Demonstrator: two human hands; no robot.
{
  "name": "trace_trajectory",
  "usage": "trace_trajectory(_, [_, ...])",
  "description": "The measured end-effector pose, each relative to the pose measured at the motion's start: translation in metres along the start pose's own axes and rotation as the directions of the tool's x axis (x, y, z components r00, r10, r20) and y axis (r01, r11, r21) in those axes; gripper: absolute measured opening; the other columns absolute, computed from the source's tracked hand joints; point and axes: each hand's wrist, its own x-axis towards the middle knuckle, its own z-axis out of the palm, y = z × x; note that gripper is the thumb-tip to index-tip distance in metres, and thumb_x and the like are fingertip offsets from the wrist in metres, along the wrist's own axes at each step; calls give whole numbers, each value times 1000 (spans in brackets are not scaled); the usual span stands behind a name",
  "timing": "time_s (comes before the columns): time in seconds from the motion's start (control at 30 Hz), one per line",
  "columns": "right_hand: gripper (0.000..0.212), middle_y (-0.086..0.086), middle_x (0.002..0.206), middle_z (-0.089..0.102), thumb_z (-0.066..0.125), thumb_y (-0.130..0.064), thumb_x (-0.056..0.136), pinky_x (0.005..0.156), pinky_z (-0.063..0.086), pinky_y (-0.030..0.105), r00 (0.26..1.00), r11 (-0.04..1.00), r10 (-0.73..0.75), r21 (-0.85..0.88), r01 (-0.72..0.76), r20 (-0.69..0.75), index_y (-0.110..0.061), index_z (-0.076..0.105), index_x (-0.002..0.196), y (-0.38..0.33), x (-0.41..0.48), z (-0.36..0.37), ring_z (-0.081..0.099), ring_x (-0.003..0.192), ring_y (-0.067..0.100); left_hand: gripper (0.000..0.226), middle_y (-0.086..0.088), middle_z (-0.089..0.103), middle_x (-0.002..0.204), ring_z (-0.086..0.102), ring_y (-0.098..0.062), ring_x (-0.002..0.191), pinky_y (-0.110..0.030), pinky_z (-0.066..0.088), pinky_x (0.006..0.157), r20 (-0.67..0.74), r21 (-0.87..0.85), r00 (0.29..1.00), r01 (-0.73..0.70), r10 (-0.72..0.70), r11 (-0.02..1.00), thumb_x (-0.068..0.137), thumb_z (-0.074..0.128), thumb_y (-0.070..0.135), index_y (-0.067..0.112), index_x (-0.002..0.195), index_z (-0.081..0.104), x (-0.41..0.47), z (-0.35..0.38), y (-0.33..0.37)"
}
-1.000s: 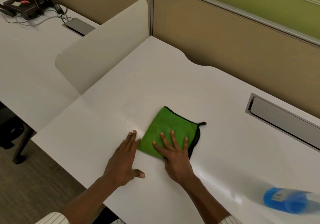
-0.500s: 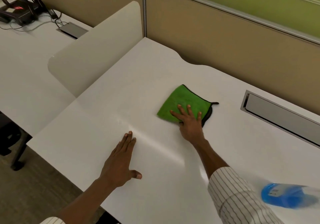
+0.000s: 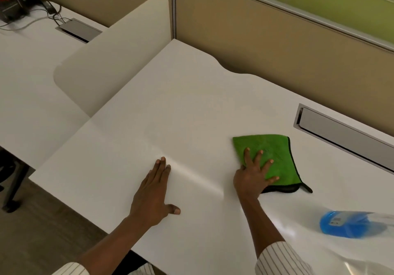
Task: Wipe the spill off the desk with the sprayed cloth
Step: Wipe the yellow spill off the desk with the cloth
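A green cloth (image 3: 275, 147) with a black edge lies flat on the white desk (image 3: 191, 108), right of the middle. My right hand (image 3: 253, 174) presses on the cloth's near left part with fingers spread. My left hand (image 3: 153, 193) rests flat on the bare desk near the front edge, palm down, holding nothing. A faint shiny streak runs across the desk between the two hands. No distinct spill shows on the surface.
A spray bottle with blue liquid (image 3: 349, 224) lies blurred at the near right. A grey cable tray slot (image 3: 341, 132) is set into the desk behind the cloth. A cream divider panel (image 3: 115, 61) separates a neighbouring desk holding a black router (image 3: 10, 4) and cables.
My right hand slid the cloth away from me to the desk's middle, then to the right and back nearer. My left hand stayed flat in place.
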Motion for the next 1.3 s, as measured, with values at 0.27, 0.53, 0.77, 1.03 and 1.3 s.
trace_trajectory(0.27, [79, 0, 177, 10, 52, -12, 95, 118, -6, 80, 854, 856, -505, -51, 514, 129, -43, 25, 162, -70, -36, 31, -7, 161, 43, 144, 2, -35, 174, -31, -10, 160, -30, -2, 132, 8, 23, 1000, -17, 16, 1000, 76, 84, 68, 15, 172, -10, 1, 2, -3])
trace_trajectory(0.53, [79, -12, 174, 16, 49, -9, 94, 125, 5, 72, 740, 749, -659, 21, 663, 133, -52, 32, 157, -18, -36, 16, 0, 163, 30, 143, -6, -34, 175, -26, -20, 165, -37, 9, 137, 40, 121, 998, -43, 38, 992, 79, 78, 73, 10, 170, -13, 2, -1, -1])
trace_trajectory(0.77, [92, -11, 175, 13, 49, 4, 88, 124, 4, 72, 977, 978, -208, 27, 207, 45, -51, 31, 158, 60, -17, -14, -2, 164, 28, 140, -8, -37, 174, -30, -21, 163, -37, 3, 136, 61, 150, 997, -49, 41, 988, 84, 76, 71, 9, 169, -15, 5, 1, 0])
trace_trajectory(1.03, [74, 2, 177, 8, 52, -11, 95, 118, 3, 81, 940, 931, 340, 154, -331, -37, -42, 33, 160, -42, -45, 8, -5, 161, 42, 140, -11, -36, 174, -29, -24, 164, -38, 3, 137, 66, 156, 995, -78, 69, 985, 83, 69, 78, 8, 169, -15, 3, 0, -5])
trace_trajectory(1.3, [78, -4, 176, 12, 49, -5, 92, 121, -10, 76, 871, 891, -454, 117, 439, 187, -47, 37, 157, -121, -51, 28, -10, 162, 37, 138, -16, -33, 173, -20, -28, 167, -41, 6, 136, 62, 184, 988, -153, 144, 971, 83, 60, 86, 6, 170, -11, 4, -2, -14])
